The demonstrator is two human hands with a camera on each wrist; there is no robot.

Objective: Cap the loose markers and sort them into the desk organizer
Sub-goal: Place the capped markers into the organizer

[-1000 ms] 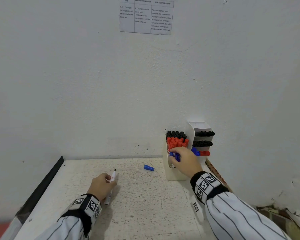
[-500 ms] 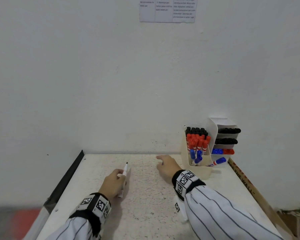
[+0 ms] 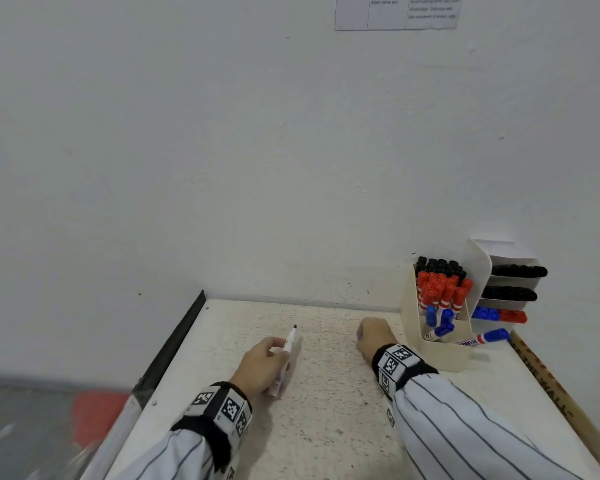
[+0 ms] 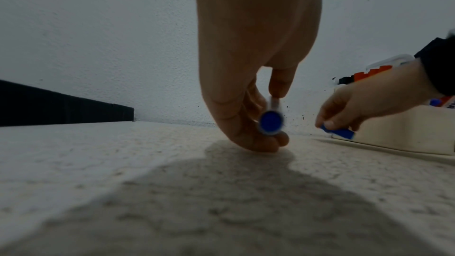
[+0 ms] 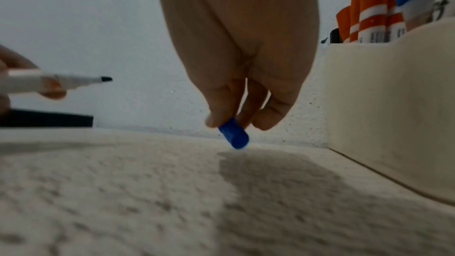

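My left hand point(image 3: 264, 362) grips an uncapped white marker point(image 3: 286, 355) low over the table, its dark tip pointing away from me; the marker's blue end point(image 4: 270, 125) faces the left wrist camera. My right hand point(image 3: 373, 337) pinches a blue cap point(image 5: 234, 135) just above the table, left of the cream desk organizer point(image 3: 440, 355). In the head view the cap is hidden under the hand. The marker's tip point(image 5: 105, 79) shows left of the cap. The organizer's front bin holds black, red and blue capped markers point(image 3: 437, 289).
A white shelf unit point(image 3: 513, 282) behind the organizer holds black, blue and red markers lying flat. One blue-capped marker point(image 3: 489, 337) lies beside the organizer's right side. A wooden ruler point(image 3: 548, 379) runs along the table's right edge. The wall stands close behind.
My right hand left the organizer, moved left to the blue cap on the table and now pinches it. The left hand kept holding the uncapped marker.
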